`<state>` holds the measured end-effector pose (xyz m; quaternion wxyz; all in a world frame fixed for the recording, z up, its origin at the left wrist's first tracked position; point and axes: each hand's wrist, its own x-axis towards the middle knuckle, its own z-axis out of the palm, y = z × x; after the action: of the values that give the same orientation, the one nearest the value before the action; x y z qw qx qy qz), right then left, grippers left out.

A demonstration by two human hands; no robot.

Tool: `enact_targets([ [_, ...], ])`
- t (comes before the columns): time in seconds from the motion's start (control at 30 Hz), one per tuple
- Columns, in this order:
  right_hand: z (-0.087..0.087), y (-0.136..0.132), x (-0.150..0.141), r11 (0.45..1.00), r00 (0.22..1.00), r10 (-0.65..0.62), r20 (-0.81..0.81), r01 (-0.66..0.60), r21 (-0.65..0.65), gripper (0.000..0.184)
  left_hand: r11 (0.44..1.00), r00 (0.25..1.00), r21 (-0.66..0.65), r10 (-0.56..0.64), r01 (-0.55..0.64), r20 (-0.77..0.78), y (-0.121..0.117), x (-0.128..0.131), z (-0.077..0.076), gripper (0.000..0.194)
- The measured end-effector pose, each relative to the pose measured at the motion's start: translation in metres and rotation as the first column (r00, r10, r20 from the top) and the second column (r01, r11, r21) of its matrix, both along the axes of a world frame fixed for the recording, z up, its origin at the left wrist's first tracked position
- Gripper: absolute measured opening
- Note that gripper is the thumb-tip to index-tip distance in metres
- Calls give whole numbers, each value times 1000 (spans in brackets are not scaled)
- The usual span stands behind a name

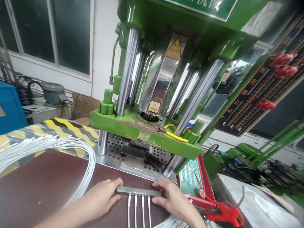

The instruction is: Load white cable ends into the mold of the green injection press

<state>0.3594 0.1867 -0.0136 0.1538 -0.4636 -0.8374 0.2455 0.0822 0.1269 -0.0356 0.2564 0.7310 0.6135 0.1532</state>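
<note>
While both hands rest on the brown table, they hold a metal bar by its ends. The left hand and right hand are curled loosely, fingers pinching the bar. Four white wires stick out of it. I think the bar must slide straight into the green press behind.

Parts cut off or unreadable

The white cables are cut by the near edge; the green sign by the top edge.
</note>
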Motion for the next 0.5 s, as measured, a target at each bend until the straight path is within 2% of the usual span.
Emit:
enact_targets([
  [0.13,-10,-8,7,999,999,-40,-10,40,28,14,999,1000,22,-25,24,16,3,-1,-1,21],
  [0.17,-11,-7,6,999,999,-39,-24,40,36,12,1000,998,7,-9,9,63,5,-3,2,22],
  [0.23,-8,0,2,999,996,-45,-78,47,20,12,996,963,-78,61,-42,262,13,-7,10,24],
  [0.3,-3,14,-4,996,981,-77,-178,69,-55,14,981,873,-183,147,-68,465,27,-13,18,28],
  [0.37,0,36,-14,984,952,-135,-276,96,-152,19,974,797,-209,198,-93,570,50,-19,22,35],
  [0.43,1,62,-27,973,925,-186,-330,127,-192,25,965,780,-181,260,-190,569,77,-24,23,35],
  [0.5,-2,90,-41,969,914,-227,-337,179,-168,26,935,767,-155,350,-318,539,106,-27,21,39],
])
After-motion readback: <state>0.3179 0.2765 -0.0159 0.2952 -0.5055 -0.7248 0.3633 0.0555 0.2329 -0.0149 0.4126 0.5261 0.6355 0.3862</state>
